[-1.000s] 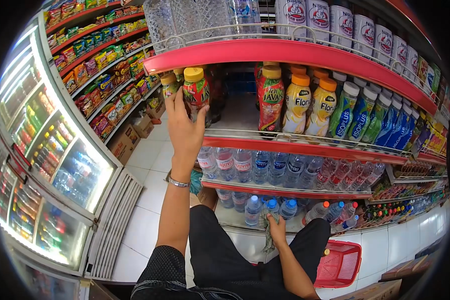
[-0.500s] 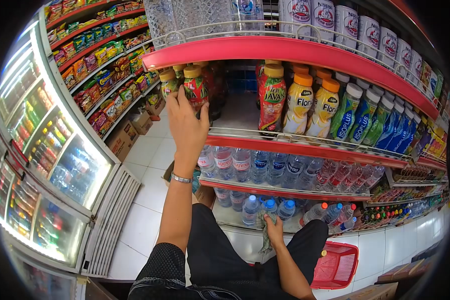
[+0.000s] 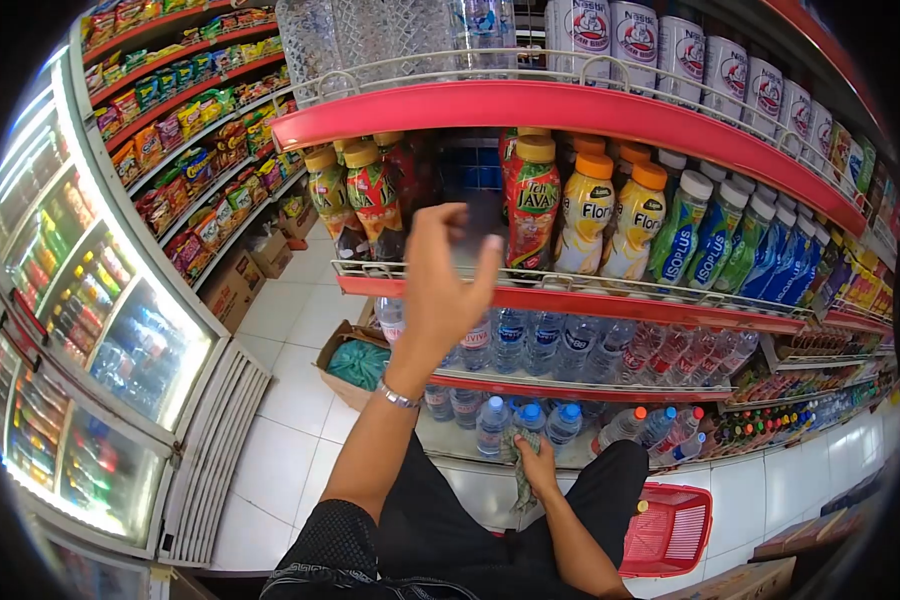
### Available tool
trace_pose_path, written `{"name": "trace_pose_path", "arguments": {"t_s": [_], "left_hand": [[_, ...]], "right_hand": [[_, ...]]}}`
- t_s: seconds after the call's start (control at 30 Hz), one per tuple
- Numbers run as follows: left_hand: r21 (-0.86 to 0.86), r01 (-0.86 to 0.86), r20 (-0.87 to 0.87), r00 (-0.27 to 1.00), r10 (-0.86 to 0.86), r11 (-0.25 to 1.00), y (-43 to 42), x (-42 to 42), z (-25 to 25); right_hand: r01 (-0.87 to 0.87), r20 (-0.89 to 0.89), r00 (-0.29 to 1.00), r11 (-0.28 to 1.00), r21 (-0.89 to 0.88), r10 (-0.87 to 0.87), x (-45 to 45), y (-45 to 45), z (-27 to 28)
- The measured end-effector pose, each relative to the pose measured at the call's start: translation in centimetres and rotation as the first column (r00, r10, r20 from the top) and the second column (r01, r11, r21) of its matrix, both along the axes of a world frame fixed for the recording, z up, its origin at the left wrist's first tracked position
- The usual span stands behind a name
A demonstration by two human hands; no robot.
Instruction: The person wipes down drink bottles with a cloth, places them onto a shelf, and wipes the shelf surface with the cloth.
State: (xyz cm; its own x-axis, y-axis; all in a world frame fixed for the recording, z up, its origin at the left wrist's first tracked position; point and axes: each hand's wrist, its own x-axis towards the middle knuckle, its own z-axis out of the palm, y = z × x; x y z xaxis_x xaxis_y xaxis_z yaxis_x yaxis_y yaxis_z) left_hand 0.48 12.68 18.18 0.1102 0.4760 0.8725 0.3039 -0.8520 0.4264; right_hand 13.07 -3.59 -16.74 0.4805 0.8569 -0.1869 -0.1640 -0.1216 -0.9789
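Observation:
My left hand point(image 3: 448, 285) is raised in front of the gap on the middle shelf, fingers apart, with nothing visible in it. To its left stand red-and-green tea bottles point(image 3: 373, 195) with gold caps. Another tea bottle point(image 3: 533, 205) stands just right of the gap, beside yellow-and-white bottles point(image 3: 583, 215) with orange caps. Low down, my right hand point(image 3: 537, 465) is closed on a grey-green cloth point(image 3: 520, 468), close to blue-capped water bottles point(image 3: 563, 424) on the bottom shelf.
Green and blue bottles point(image 3: 680, 230) line the shelf to the right, with cans point(image 3: 631, 45) above. A red basket point(image 3: 670, 530) sits on the floor at the right. A cardboard box point(image 3: 342, 385) holds a green bag. Glass-door coolers point(image 3: 150, 345) stand at the left.
My left hand has left the gold-capped tea bottle and moved right to the gap. That bottle stands upright beside its neighbour. My right hand still holds the cloth.

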Motion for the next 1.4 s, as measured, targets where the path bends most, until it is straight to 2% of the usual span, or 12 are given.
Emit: {"name": "trace_pose_path", "arguments": {"t_s": [0.27, 0.37, 0.47, 0.67, 0.83, 0.93, 1.03, 1.1, 1.17, 1.23, 1.33, 1.4], "left_hand": [[-0.129, 0.176, -0.038, 0.983, -0.182, 0.976, 1.4, 4.1, 0.4], [-0.15, 0.017, -0.155, 0.987, -0.041, 0.988, 1.2, 4.0, 0.3], [-0.26, 0.144, -0.044, 0.986, -0.161, 0.955, 1.1, 4.2, -0.5], [-0.009, 0.304, 0.332, 0.9, -0.285, 0.952, -2.0, 2.2, -2.5], [-0.282, 0.739, 0.648, 0.617, -0.447, 0.612, -8.4, -2.5, -4.7], [-0.4, 0.853, 0.819, 0.497, -0.288, 0.335, -11.1, -3.2, -8.6], [-0.431, 0.901, 0.902, 0.432, 0.001, -0.053, -12.1, -2.7, -15.9], [-0.47, 0.864, 0.869, 0.489, 0.075, -0.182, -12.7, -1.6, -20.9], [-0.521, 0.818, 0.829, 0.553, 0.086, -0.243, -13.8, -0.2, -21.6], [-0.529, 0.769, 0.793, 0.598, 0.114, -0.359, -14.6, 0.6, -22.7], [-0.48, 0.783, 0.829, 0.552, 0.087, -0.395, -15.1, 1.1, -23.2], [-0.51, 0.782, 0.81, 0.576, 0.106, -0.358, -14.7, 1.3, -23.5]], "right_hand": [[-0.002, 0.082, 0.997, 0.999, -0.036, 0.005, 1.4, -0.3, -1.3], [0.003, 0.087, 0.996, 1.0, -0.014, -0.002, 1.3, -0.1, -1.2], [-0.023, 0.077, 0.997, 0.999, -0.034, 0.025, 1.0, -0.7, 0.4], [0.115, 0.05, 0.992, 0.993, 0.023, -0.116, 1.2, -0.6, -0.6], [0.32, -0.123, 0.945, 0.932, 0.171, -0.302, 0.6, -1.5, 6.6], [0.452, 0.111, 0.841, 0.801, 0.392, -0.529, 0.8, -2.3, 11.9], [0.515, 0.021, 0.777, 0.654, 0.554, -0.63, 1.6, -2.5, 17.3], [0.584, -0.158, 0.742, 0.512, 0.63, -0.651, 2.0, -1.9, 20.1], [0.565, -0.024, 0.641, 0.451, 0.691, -0.767, 2.2, -1.1, 22.7], [0.54, -0.041, 0.679, 0.46, 0.705, -0.733, 1.5, 0.3, 22.7], [0.296, 0.405, 0.738, 0.799, 0.524, -0.539, 0.7, 0.4, 18.0], [0.009, 0.612, 0.717, 0.883, 0.47, -0.333, 0.1, -0.2, 14.8]]}}
